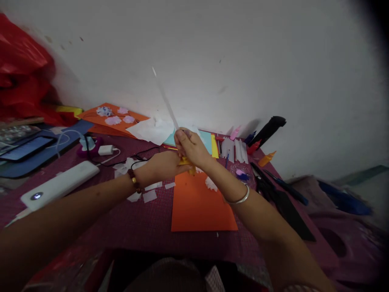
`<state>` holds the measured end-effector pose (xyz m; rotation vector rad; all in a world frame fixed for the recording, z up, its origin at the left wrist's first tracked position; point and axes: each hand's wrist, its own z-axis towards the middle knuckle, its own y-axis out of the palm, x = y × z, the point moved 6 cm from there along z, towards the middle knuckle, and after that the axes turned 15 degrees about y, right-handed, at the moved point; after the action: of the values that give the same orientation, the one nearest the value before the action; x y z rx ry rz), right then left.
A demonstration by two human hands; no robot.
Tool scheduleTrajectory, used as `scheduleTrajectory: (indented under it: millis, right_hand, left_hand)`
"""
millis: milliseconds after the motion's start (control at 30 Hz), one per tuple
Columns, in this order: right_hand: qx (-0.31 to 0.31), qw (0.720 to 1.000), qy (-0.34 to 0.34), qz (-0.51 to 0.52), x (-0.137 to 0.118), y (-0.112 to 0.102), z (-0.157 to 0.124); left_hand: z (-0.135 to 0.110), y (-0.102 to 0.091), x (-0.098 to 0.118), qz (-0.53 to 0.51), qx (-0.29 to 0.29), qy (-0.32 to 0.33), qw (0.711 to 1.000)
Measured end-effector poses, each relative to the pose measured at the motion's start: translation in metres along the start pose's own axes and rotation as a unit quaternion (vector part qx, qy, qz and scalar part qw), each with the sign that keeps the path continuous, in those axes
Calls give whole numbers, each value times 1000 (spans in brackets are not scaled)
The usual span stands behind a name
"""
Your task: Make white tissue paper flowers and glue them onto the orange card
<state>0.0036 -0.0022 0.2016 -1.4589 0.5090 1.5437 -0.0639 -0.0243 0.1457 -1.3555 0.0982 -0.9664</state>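
Observation:
My right hand (194,148) is closed around the lower end of a long, thin, whitish glue stick (165,99), which points up and to the left. My left hand (162,165) sits just below and touches it, fingers wrapped round a small yellow glue gun (191,169). Most of the glue gun is hidden by the two hands. Beneath them lies an orange sheet of paper (203,207), with a white paper flower (211,183) on its upper right part.
Paper scraps (150,196), a white power bank (60,184) and a purple power socket (90,148) with cords lie left. Behind, paper flowers rest on orange paper (100,111). Scissors (267,184), glitter tubes (267,158) and pale sticks (240,151) are at right, before the wall.

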Motion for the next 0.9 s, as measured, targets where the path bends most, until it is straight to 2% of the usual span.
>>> scheduleTrajectory:
  millis: [100, 167, 333, 500, 767, 900]
  right_hand:
    - [26, 998, -13, 51, 14, -5, -5]
    - [43, 995, -9, 92, 27, -8, -8]
    - [93, 987, -19, 133, 52, -16, -14]
    - [109, 983, -25, 146, 65, -15, -25]
    - [144, 975, -42, 163, 60, -19, -31]
    - [155, 980, -34, 121, 58, -18, -33]
  left_hand:
    - [2, 8, 1, 143, -92, 0, 985]
    - [6, 13, 1, 178, -108, 3, 978]
    - [10, 22, -2, 196, -113, -8, 974]
    - [5, 26, 3, 221, -142, -13, 965]
    - [9, 17, 19, 225, -167, -31, 959]
    - [8, 15, 21, 216, -187, -40, 957]
